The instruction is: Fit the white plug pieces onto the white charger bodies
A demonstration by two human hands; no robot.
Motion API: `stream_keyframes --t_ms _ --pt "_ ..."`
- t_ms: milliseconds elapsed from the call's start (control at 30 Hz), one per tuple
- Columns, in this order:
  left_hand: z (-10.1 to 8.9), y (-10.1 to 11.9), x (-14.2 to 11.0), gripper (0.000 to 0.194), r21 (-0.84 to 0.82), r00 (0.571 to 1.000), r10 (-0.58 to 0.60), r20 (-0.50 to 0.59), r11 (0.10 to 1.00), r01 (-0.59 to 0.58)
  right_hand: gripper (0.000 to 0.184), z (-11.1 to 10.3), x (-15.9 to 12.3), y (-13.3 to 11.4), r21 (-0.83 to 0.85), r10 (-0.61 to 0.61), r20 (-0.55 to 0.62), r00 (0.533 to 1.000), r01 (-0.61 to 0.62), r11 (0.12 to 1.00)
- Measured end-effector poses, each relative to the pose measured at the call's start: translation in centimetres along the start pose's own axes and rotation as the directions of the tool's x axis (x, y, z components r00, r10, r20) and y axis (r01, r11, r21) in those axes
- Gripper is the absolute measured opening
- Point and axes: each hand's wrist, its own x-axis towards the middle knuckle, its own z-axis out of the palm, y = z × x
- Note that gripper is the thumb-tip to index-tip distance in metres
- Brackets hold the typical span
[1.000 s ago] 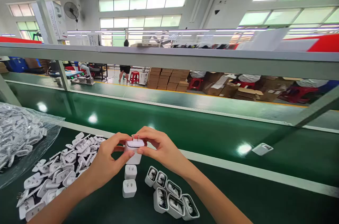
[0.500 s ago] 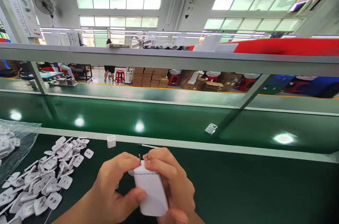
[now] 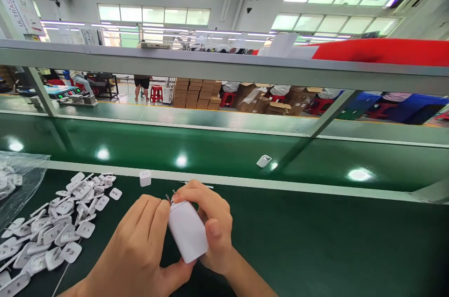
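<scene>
**Clamping a white wall charger (image 3: 187, 231)**

The left hand (image 3: 135, 245) and right hand (image 3: 213, 222) are closing their grips on the charger, which is tilting above the dark desk (image 3: 315, 241), its metal prongs (image 3: 171, 196) pointing far. To the left, white plug shells (image 3: 66, 227) are lying heaped near a clear plastic bag (image 3: 17, 184). Farther off, a white cube (image 3: 145, 177) is sitting near the desk's far edge, and a small white block (image 3: 264, 161) is resting on the green conveyor (image 3: 175, 147).

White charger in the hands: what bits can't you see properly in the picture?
Back of the white wall charger, head view: hidden by the right hand and left hand.
Metal prongs, head view: too small and blurred to see their shape.
Clear plastic bag, head view: cut off by the left edge.
</scene>
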Motion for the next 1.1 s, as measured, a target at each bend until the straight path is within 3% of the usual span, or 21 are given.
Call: stream_keyframes --t_ms 267,333,400,433,467,533,567,600,633,733,867,1000,1100 --pt "1.1 -0.2 0.5 0.040 -0.054 0.975 0.127 -0.180 0.989 -0.139 0.047 -0.1 0.6 0.0 0.011 0.004 0.017 1.000 -0.004 1.000" --pt "1.0 0.0 0.5 0.046 -0.124 0.979 0.076 -0.189 0.987 -0.101 0.045 0.0 0.7 0.1 0.032 -0.005 0.009 1.000 0.005 0.999" --pt "0.8 -0.2 0.5 0.056 -0.340 0.996 -0.073 -0.055 0.939 0.050 0.041 0.4 0.8 0.4 0.098 -0.040 -0.019 0.999 0.042 0.994" --pt "0.6 -0.4 0.5 0.057 -0.499 0.983 -0.165 0.082 0.847 0.183 0.038 0.8 0.8 0.6 0.140 -0.075 -0.047 0.996 0.081 0.987" --pt "0.5 -0.8 0.5 0.054 -0.638 0.942 -0.244 0.232 0.693 0.337 0.033 1.3 0.8 0.8 0.177 -0.120 -0.080 0.990 0.132 0.975" --pt "0.6 -1.8 0.7 0.044 -0.770 0.823 -0.319 0.470 0.308 0.559 0.025 2.4 0.9 1.5 0.204 -0.227 -0.149 0.962 0.255 0.945" --pt "0.7 -2.4 0.8 0.040 -0.775 0.770 -0.338 0.541 0.157 0.613 0.025 3.1 0.9 2.0 0.203 -0.266 -0.161 0.950 0.295 0.934" --pt "0.9 -3.1 0.8 0.039 -0.762 0.728 -0.362 0.582 0.071 0.644 0.026 3.7 0.9 2.5 0.198 -0.287 -0.153 0.946 0.314 0.929" --pt "1.2 -3.9 0.7 0.042 -0.740 0.695 -0.389 0.605 0.049 0.671 0.026 4.2 0.9 3.1 0.208 -0.282 -0.118 0.952 0.301 0.930" --pt "2.4 -6.6 -0.2 0.047 -0.646 0.644 -0.442 0.625 0.170 0.744 0.020 5.2 1.1 5.3 0.294 -0.214 0.059 0.975 0.187 0.937" --pt "4.2 -10.6 -3.1 0.038 -0.494 0.636 -0.534 0.557 0.402 0.771 0.014 5.2 1.5 8.4 0.259 -0.107 0.330 0.938 0.019 0.966" --pt "6.1 -13.3 -7.0 0.031 -0.305 0.574 -0.618 0.537 0.491 0.816 0.024 5.1 1.6 11.2 0.090 0.213 0.548 0.809 -0.310 0.946" --pt "7.3 -13.9 -9.7 0.030 -0.207 0.528 -0.649 0.548 0.506 0.837 0.025 5.5 1.3 12.9 -0.048 0.353 0.616 0.704 -0.413 0.909"
